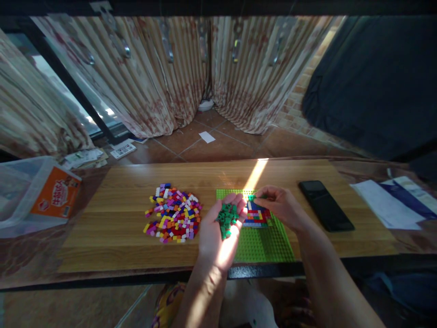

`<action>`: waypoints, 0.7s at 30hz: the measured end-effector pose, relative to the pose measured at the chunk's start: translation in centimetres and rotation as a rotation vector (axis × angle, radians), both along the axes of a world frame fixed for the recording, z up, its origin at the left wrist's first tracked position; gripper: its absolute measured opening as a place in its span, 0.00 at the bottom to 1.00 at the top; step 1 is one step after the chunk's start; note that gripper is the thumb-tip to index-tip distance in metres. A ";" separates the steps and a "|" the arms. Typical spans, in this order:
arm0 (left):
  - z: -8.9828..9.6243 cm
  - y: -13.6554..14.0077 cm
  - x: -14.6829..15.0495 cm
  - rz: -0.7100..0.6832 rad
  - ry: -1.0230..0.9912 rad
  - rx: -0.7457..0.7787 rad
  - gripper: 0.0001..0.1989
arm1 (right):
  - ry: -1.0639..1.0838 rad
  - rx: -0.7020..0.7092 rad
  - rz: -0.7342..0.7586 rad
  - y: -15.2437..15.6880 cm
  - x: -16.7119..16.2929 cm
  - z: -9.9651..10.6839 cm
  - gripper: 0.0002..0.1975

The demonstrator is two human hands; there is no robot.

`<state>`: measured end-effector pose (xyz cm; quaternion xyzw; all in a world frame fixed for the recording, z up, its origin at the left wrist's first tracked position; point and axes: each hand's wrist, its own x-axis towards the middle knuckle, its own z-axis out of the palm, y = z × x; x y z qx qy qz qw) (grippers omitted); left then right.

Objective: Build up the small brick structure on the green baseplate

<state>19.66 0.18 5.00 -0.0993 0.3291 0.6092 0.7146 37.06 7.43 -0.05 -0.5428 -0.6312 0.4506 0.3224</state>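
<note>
My left hand (213, 232) lies palm up and cupped, with a heap of small dark green toy bricks (227, 218) in it. It hovers over the left part of the lime green studded baseplate (259, 246). Rows of red, blue, white and yellow bricks (257, 215) cover the upper part of that plate. At the plate's far edge my right hand (278, 202) has its thumb and fingers pinched at a small green brick (251, 197). Whether this brick touches the plate is hard to see. My left fingers hide part of the built rows.
Left of the plate lies a spread pile of mixed coloured bricks (177, 214). A black phone (326, 205) rests on the right of the wooden board (119, 228). Papers (389, 205) lie further right. A clear plastic tub (20, 196) with an orange label stands at the far left.
</note>
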 end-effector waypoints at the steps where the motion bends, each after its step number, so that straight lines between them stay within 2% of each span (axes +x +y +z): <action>1: 0.1 0.0 0.0 -0.005 -0.005 0.003 0.12 | -0.035 0.024 0.004 0.1 0.2 -0.1 0.06; 4: 0.2 0.0 0.1 -0.016 -0.016 0.005 0.12 | -0.053 0.126 -0.028 0.0 0.7 0.3 0.08; 7: 0.2 0.0 0.2 -0.031 -0.030 -0.005 0.13 | 0.061 0.257 -0.050 -0.7 0.2 1.9 0.07; 12: 0.0 0.0 0.2 -0.052 -0.050 0.010 0.13 | -0.024 0.330 0.225 -2.4 -1.8 4.6 0.09; 15: 0.0 0.0 0.2 -0.030 -0.055 0.021 0.14 | -0.134 0.389 0.311 -2.9 -2.5 4.7 0.12; 21: 0.0 0.0 0.3 -0.023 -0.079 0.034 0.15 | -0.159 0.423 0.316 -3.0 -2.8 3.9 0.10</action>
